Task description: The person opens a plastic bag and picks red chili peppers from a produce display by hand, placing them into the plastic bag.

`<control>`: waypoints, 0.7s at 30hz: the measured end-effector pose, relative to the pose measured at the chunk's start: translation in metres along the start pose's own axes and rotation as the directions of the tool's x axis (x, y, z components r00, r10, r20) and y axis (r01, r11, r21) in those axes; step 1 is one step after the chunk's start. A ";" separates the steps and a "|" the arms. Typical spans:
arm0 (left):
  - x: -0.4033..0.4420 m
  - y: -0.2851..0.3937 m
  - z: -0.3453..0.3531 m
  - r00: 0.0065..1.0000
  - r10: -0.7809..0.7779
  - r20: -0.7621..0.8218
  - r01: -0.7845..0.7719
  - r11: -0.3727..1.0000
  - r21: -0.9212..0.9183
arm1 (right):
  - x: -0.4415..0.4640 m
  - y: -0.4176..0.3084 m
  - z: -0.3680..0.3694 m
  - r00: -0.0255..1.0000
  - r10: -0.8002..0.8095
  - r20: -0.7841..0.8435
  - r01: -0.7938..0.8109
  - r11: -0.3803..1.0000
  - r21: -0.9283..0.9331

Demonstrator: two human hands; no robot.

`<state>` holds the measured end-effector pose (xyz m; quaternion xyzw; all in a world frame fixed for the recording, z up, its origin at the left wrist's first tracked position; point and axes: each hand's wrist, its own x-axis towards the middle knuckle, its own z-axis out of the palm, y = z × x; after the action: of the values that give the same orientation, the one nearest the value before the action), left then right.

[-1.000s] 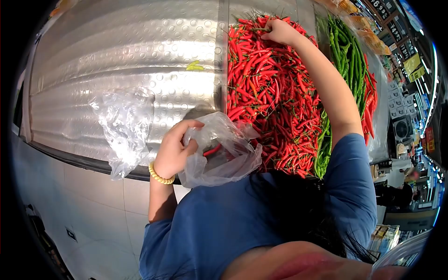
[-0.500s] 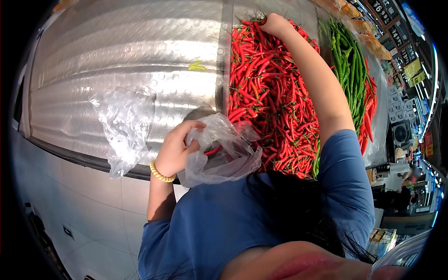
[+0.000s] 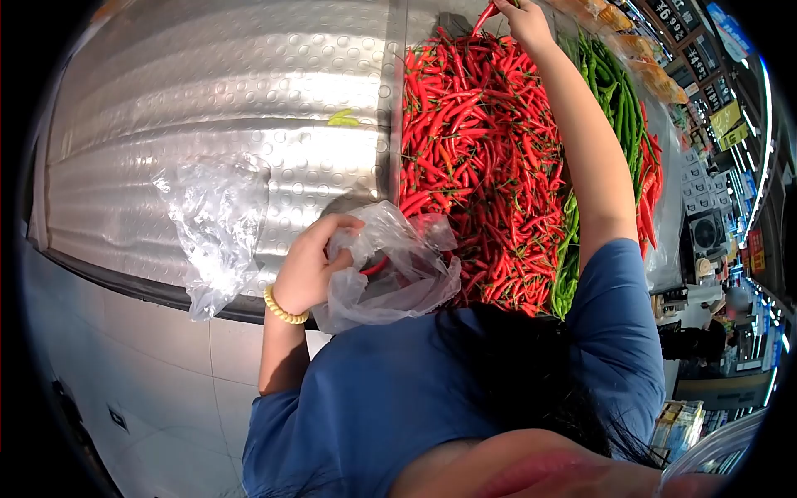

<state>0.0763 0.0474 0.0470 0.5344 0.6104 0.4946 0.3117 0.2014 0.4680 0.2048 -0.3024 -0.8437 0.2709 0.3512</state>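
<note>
- Moved past the far end of the heap since the earlier frame, my right hand (image 3: pixel 526 25) now pinches one red chili (image 3: pixel 484 18) by its fingertips.
- My left hand (image 3: pixel 309 264) has kept its place, thumb and fingers curled on the thin plastic bag (image 3: pixel 390 282); its mouth gapes, and another chili (image 3: pixel 376 266) shows there.
- Round my left wrist sits a yellow bracelet (image 3: pixel 285 308).
- Just beside that bag, the heap of red chilies (image 3: pixel 477 149) spreads away from me, between the bumpy metal counter (image 3: pixel 199 91) on its left and long green peppers (image 3: pixel 614 87) on its right.
- On the counter, left of the heap, lie a crumpled clear bag (image 3: pixel 217 220) and some yellow-green bits (image 3: pixel 342 119).
- Price signs (image 3: pixel 696 61) show at the upper right.
</note>
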 end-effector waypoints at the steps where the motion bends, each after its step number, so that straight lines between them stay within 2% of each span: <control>1: 0.001 0.000 0.000 1.000 -0.002 0.009 0.002 1.000 0.000 | -0.002 0.003 0.000 0.981 -0.160 -0.107 0.146 0.981 -0.127; 2: 0.002 0.000 -0.001 1.000 -0.004 0.018 0.004 1.000 0.001 | -0.008 0.006 -0.002 0.983 -0.100 -0.155 0.095 0.995 -0.040; 4: 0.006 -0.001 0.000 0.999 0.033 0.002 -0.032 0.999 -0.027 | -0.046 -0.037 0.005 0.972 0.031 -0.231 0.003 0.989 0.145; 5: 0.009 -0.001 0.000 0.999 0.050 -0.008 -0.050 0.998 -0.039 | -0.049 -0.028 0.010 0.941 -0.031 -0.336 0.099 0.978 0.186; 6: 0.013 -0.005 0.002 0.997 0.072 -0.026 -0.074 0.992 -0.102 | -0.054 -0.014 0.019 0.847 -0.205 -0.491 0.273 0.959 0.071; 8: 0.021 -0.012 0.009 0.992 0.110 -0.061 -0.121 0.967 -0.225 | -0.079 -0.015 0.037 0.704 -0.361 -0.611 0.418 0.907 -0.054; 9: 0.024 -0.011 0.009 0.995 0.078 -0.063 -0.092 0.963 -0.254 | -0.111 -0.032 0.051 0.706 -0.353 -0.614 0.420 0.907 -0.039; 10: 0.027 -0.009 0.010 0.997 0.048 -0.063 -0.064 0.957 -0.282 | -0.139 -0.065 0.063 0.789 -0.281 -0.547 0.472 0.846 0.247; 11: 0.030 -0.007 0.011 0.998 0.018 -0.064 -0.037 0.950 -0.309 | -0.164 -0.086 0.071 0.872 -0.267 -0.410 0.457 0.744 0.487; 13: 0.034 0.008 0.013 0.992 -0.074 -0.101 0.025 0.907 -0.420 | -0.208 -0.114 0.085 0.957 -0.283 -0.064 0.208 0.513 0.833; 15: 0.036 0.016 0.009 0.985 -0.125 -0.122 0.050 0.870 -0.491 | -0.241 -0.106 0.110 0.947 -0.308 0.092 0.178 0.740 0.648; 16: 0.036 0.018 0.007 0.983 -0.128 -0.129 0.045 0.859 -0.510 | -0.249 -0.110 0.108 0.877 -0.235 0.419 0.007 0.879 0.478; 17: 0.037 0.020 0.005 0.982 -0.131 -0.135 0.041 0.847 -0.529 | -0.255 -0.114 0.106 0.719 -0.089 0.689 -0.108 0.965 0.238; 19: 0.037 0.028 0.008 0.984 -0.108 -0.145 0.022 0.867 -0.497 | -0.271 -0.103 0.123 0.543 0.008 0.840 -0.144 0.986 0.083; 21: 0.036 0.036 0.014 0.991 -0.070 -0.110 0.015 0.900 -0.436 | -0.287 -0.084 0.149 0.558 -0.008 0.830 -0.089 0.994 0.070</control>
<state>0.0931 0.0841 0.0811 0.4067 0.5144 0.6432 0.3955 0.2255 0.1743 0.0483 -0.1404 -0.8873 0.4324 -0.0773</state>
